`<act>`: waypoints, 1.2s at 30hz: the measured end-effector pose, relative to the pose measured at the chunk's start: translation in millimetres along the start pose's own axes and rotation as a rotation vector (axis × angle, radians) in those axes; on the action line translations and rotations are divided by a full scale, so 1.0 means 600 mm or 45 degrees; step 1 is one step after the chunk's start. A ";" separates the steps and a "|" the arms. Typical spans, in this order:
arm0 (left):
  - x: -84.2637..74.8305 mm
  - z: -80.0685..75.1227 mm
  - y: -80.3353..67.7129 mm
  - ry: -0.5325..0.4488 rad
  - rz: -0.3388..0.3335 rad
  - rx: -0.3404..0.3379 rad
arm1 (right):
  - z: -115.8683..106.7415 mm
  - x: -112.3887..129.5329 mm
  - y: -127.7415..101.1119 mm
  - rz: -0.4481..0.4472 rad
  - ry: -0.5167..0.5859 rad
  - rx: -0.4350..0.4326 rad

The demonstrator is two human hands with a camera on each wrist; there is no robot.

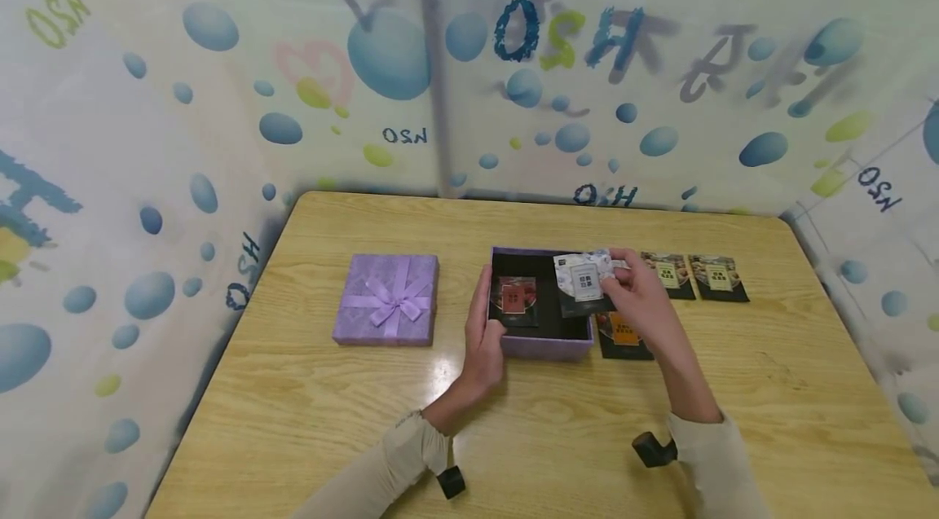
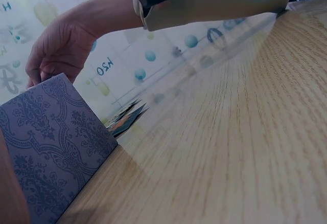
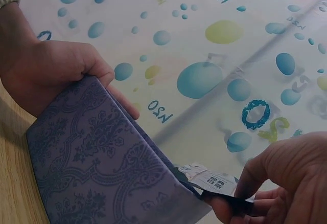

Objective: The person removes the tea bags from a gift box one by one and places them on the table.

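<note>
A purple patterned gift box (image 1: 546, 349) stands without its lid on the table, its inside lined in black. My left hand (image 1: 484, 348) grips the box at its left side, the thumb at the near left corner. Inside, toward the left, lies a red-and-black sachet (image 1: 517, 301). Over the right part of the box my right hand (image 1: 640, 291) pinches a white-and-black sachet (image 1: 585, 283) by its right edge. In the right wrist view that sachet (image 3: 217, 180) is right at the box rim, thumb on top and fingers beneath.
The purple lid (image 1: 389, 299) with a ribbon bow lies left of the box. An orange-and-black sachet (image 1: 623, 337) sits beside the box's right wall, partly under my right arm. Two yellow-and-black sachets, one of them a far-right sachet (image 1: 719, 278), lie farther right on the wooden table (image 1: 792, 413).
</note>
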State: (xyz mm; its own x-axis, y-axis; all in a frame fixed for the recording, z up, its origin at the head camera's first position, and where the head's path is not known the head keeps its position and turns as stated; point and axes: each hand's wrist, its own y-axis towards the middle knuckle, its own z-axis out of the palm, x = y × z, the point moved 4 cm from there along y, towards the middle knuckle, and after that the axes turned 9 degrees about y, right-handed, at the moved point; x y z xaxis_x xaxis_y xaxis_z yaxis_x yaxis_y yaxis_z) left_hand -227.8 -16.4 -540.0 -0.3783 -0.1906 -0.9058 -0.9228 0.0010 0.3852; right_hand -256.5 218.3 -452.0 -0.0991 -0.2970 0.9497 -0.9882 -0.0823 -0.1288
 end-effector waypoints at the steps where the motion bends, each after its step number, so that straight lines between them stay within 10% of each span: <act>1: 0.001 0.000 0.000 0.003 -0.002 -0.001 | -0.002 -0.002 -0.001 0.004 0.000 -0.001; 36: 0.004 0.000 0.004 0.003 -0.031 -0.002 | -0.106 -0.031 -0.014 0.075 -0.041 0.011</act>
State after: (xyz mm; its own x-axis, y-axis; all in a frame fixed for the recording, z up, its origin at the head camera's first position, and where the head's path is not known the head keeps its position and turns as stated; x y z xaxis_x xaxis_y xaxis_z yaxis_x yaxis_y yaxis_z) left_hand -230.9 -16.6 -541.4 -0.3555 -0.1928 -0.9146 -0.9317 -0.0053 0.3633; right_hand -253.7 284.7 -450.5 -0.1530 -0.3324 0.9307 -0.9798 -0.0716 -0.1867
